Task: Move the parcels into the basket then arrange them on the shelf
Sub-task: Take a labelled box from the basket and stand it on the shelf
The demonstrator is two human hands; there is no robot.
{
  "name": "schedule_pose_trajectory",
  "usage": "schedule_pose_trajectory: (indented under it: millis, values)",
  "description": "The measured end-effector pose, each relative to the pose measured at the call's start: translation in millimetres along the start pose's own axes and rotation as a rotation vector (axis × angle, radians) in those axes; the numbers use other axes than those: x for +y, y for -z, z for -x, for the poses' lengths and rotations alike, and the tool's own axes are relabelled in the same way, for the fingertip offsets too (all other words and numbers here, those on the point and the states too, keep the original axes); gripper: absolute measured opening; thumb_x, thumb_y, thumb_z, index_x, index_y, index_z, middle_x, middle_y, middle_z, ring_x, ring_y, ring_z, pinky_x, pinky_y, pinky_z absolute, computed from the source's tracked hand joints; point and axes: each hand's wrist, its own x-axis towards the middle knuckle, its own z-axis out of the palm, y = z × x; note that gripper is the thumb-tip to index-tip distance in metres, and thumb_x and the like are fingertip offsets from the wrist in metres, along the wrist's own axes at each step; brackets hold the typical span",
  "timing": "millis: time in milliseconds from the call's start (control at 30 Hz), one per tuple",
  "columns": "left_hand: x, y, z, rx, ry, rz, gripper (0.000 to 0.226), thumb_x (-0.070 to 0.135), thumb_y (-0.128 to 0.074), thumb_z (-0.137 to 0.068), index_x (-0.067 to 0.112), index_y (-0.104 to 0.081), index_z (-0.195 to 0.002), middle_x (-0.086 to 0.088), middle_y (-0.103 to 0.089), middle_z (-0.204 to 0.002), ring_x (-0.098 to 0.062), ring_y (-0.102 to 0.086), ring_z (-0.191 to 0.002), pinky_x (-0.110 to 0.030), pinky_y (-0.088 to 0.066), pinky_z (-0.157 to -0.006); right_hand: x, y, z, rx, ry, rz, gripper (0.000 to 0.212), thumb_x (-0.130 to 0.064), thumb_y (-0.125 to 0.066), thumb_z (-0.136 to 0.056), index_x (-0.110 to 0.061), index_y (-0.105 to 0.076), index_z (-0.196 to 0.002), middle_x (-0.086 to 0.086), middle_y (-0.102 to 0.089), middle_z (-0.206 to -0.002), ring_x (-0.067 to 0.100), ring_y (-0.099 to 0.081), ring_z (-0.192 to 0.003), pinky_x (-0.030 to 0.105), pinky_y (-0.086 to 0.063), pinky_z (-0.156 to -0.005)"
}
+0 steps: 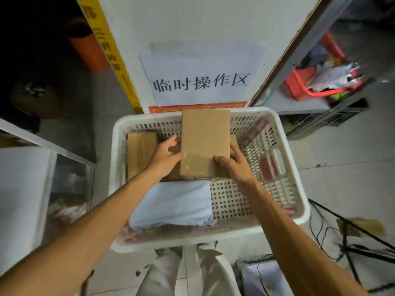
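On a pale tiled floor below a wall sign (202,83), the left hand (167,155) and right hand (233,164) grip a cardboard parcel (205,137) over the white basket (284,150), above a grey bag (173,202) inside it.

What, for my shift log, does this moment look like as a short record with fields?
held item: brown box, over the white basket
left hand: grips the box's left edge
right hand: grips its right edge
basket contents: cardboard boxes at left; pale blue soft parcel nearest the person
right shelf: red basket
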Motion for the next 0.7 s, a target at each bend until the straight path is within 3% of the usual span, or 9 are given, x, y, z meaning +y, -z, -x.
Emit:
schedule_pose_trajectory:
  millis: [67,167,233,333,467,567,633,700]
  values:
    - [17.1,10.4,15.3,-0.017,-0.063,0.001,0.07,0.001,-0.065,-0.086,0.01,-0.032,-0.147,-0.011,-0.045,-0.144,-0.025,-0.052,-0.123,-0.041,-0.044,-0.104,-24.6,-1.7,20.7,0.017,0.059,0.011,0.078,-0.034,-0.071,-0.073,-0.023,-0.04,-0.144,0.007,-0.06,-0.127,0.021,-0.062,-0.107,0.028,-0.053,-0.079]
    - [44.1,28.7,44.6,0.021,-0.195,-0.013,0.075,0.005,-0.069,-0.084,0.018,-0.032,-0.147,-0.002,-0.044,-0.144,-0.018,-0.047,-0.127,-0.039,-0.043,-0.105,-60.1,-7.0,45.3,0.019,0.159,0.025,0.07,-0.026,-0.072,-0.083,-0.027,-0.04,-0.145,0.004,-0.061,-0.124,0.022,-0.061,-0.108,0.033,-0.053,-0.085]
    - [59.1,44.0,66.5,0.086,-0.263,-0.011,0.076,0.01,-0.07,-0.083,0.026,-0.032,-0.147,0.002,-0.043,-0.144,-0.018,-0.048,-0.126,-0.039,-0.045,-0.103,-84.1,-14.2,61.5,-0.013,0.234,0.045,0.069,-0.031,-0.072,-0.083,-0.034,-0.039,-0.144,0.002,-0.06,-0.127,0.022,-0.061,-0.111,0.038,-0.053,-0.09]
    - [77.2,70.2,110.0,0.194,-0.343,0.021,0.078,0.013,-0.071,-0.084,0.033,-0.03,-0.147,0.009,-0.045,-0.134,-0.016,-0.052,-0.119,-0.037,-0.047,-0.098,-117.2,-31.1,81.1,-0.11,0.372,0.066,0.073,-0.039,-0.069,-0.076,-0.036,-0.04,-0.143,0.003,-0.059,-0.129,0.019,-0.061,-0.112,0.042,-0.055,-0.09]
    - [82.6,109.8,184.0,0.36,-0.395,0.129,0.079,0.009,-0.072,-0.082,0.029,-0.03,-0.146,-0.005,-0.052,-0.136,-0.019,-0.051,-0.123,-0.038,-0.048,-0.098,-153.1,-69.5,111.7,-0.304,0.522,0.082,0.066,-0.036,-0.068,-0.085,-0.032,-0.04,-0.144,0.002,-0.057,-0.132,0.019,-0.059,-0.114,0.044,-0.052,-0.096]
    - [80.8,141.7,251.2,0.482,-0.402,0.243,0.087,0.034,-0.08,-0.072,0.027,-0.034,-0.145,-0.001,-0.061,-0.126,-0.019,-0.056,-0.118,-0.036,-0.048,-0.094,-170.2,-106.4,142.9,-0.44,0.606,0.031,0.057,-0.033,-0.067,-0.09,-0.029,-0.044,-0.142,-0.003,-0.057,-0.132,0.018,-0.058,-0.117,0.036,-0.051,-0.095]
    - [79.5,163.6,299.4,0.541,-0.426,0.371,0.062,0.036,-0.068,-0.082,0.021,-0.047,-0.139,0.001,-0.067,-0.115,-0.02,-0.059,-0.113,-0.032,-0.049,-0.089,-177.1,-137.2,167.5,-0.546,0.635,0.014,0.052,-0.037,-0.065,-0.088,-0.028,-0.048,-0.136,-0.008,-0.061,-0.127,0.016,-0.058,-0.116,0.036,-0.05,-0.096]
    - [75.2,186.8,345.2,0.619,-0.446,0.404,0.038,0.025,-0.049,-0.095,0.027,-0.05,-0.133,0.008,-0.067,-0.108,-0.017,-0.06,-0.105,-0.028,-0.05,-0.078,-180.8,-172.1,196.7,-0.656,0.656,0.005,0.037,-0.028,-0.063,-0.093,-0.034,-0.049,-0.126,-0.014,-0.06,-0.12,0.012,-0.058,-0.113,0.036,-0.049,-0.098]
